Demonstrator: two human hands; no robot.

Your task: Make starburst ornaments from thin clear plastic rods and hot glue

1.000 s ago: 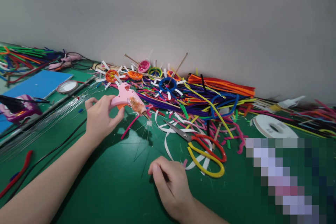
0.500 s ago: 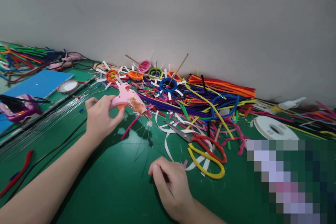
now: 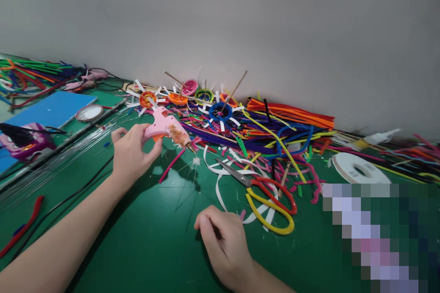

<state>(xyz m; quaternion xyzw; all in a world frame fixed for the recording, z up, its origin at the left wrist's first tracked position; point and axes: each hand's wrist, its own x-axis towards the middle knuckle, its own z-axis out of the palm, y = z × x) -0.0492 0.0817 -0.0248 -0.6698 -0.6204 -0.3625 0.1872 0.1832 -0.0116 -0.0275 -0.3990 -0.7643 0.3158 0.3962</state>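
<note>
My left hand point(image 3: 132, 153) is closed around the handle of a pink hot glue gun point(image 3: 169, 127), with orange-brown stains near its front. The gun's metal nozzle points down and right, just above a small whitish blob with thin strands point(image 3: 195, 161) on the green table. Nearer to me, my right hand point(image 3: 225, 242) rests curled on the tabletop. Its fingers are folded in, and whatever they may hold is hidden. Just right of that hand lie scissors point(image 3: 248, 181) with one red and one yellow handle loop, over a loose white ribbon point(image 3: 220, 192).
Several small coiled flower shapes with white strips, one of them blue point(image 3: 220, 111), stand by the wall. Pipe cleaners point(image 3: 292, 114) are heaped beside them. A white ribbon spool point(image 3: 359, 169) lies right; a purple tape dispenser point(image 3: 29, 142) and a blue board point(image 3: 51, 107) are left.
The glue gun has shifted very slightly left in my left hand. My right hand and the scissors have stayed in place.
</note>
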